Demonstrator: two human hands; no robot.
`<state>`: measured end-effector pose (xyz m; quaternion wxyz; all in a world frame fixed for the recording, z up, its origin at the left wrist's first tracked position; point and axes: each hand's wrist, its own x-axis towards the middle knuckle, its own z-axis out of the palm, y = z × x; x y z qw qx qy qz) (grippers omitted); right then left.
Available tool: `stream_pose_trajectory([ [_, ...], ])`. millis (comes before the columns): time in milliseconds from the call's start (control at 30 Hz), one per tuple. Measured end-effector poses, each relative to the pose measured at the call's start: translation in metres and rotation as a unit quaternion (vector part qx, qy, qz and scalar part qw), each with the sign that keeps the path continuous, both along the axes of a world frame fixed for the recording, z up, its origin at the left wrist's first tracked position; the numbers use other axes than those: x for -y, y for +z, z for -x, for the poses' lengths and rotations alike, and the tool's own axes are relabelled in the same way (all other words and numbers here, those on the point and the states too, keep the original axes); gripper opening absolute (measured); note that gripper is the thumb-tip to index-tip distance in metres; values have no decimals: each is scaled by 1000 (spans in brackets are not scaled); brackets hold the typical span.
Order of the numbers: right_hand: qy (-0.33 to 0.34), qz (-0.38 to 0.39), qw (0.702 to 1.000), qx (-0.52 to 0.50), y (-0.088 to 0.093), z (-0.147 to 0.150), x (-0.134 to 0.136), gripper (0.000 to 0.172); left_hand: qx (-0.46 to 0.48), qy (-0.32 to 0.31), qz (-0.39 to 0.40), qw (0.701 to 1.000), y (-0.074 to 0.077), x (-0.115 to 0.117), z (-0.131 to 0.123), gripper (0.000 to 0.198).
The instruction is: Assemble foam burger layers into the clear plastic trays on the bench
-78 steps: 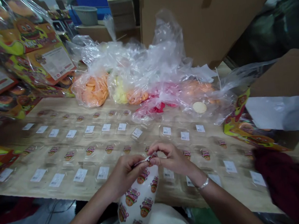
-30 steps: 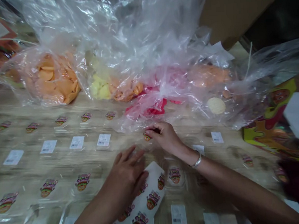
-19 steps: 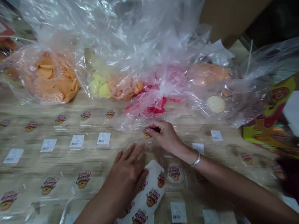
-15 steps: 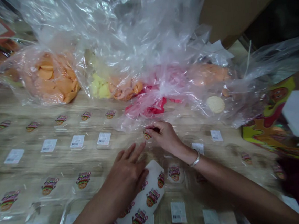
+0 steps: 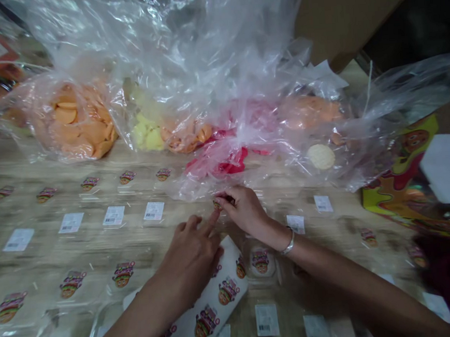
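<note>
Between the thumb and fingers of my right hand (image 5: 244, 211) is a small burger-printed sticker (image 5: 217, 204), pinched just over a clear plastic container lid. My left hand (image 5: 190, 254) reaches its index finger to the edge of that sticker, its other fingers curled. Under its palm and thumb, a white sheet of burger stickers (image 5: 227, 269) is held and slants towards me. To the right of the sheet lies a clear container with a burger sticker (image 5: 260, 260) on it. Rows of clear containers surround both hands, some bearing white barcode labels (image 5: 154, 211).
Along the back lie clear bags with orange discs (image 5: 85, 125), yellow pieces (image 5: 147, 132), red-pink pieces (image 5: 234, 160) and a pale round piece (image 5: 321, 157). At right stands a yellow-red printed box (image 5: 401, 180). A brown cardboard box (image 5: 337, 14) is behind.
My left index finger has moved up to the sticker, and its other fingers have curled in. The right hand keeps its pinch in about the same place. The view has shifted slightly.
</note>
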<state>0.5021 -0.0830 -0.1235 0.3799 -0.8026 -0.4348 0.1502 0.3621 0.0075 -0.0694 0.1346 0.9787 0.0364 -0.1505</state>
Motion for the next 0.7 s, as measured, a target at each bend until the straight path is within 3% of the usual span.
stream_pose_trajectory([
  [67,-1,34,998,62,4,3,-1,8,-5,-1,-5,1000,1,1,-2,24],
  [200,-47,116,982,140,9,-2,-3,23,2,2,-1,1000,-1,2,-4,22],
  [333,-4,81,991,108,21,-9,9,10,44,8,42,998,3,-4,3,23],
  [400,19,23,999,43,35,-5,24,12,75,17,103,992,13,-11,10,26],
  [467,45,-17,995,-84,50,4,43,12,92,40,182,978,26,-16,19,30],
  [600,94,-52,921,-373,67,33,74,36,22,123,336,934,51,-15,39,37],
  [667,69,-101,895,-430,68,48,81,37,35,174,335,925,57,-5,48,35],
  [700,48,-128,888,-440,68,56,83,36,78,195,298,931,59,3,52,35],
])
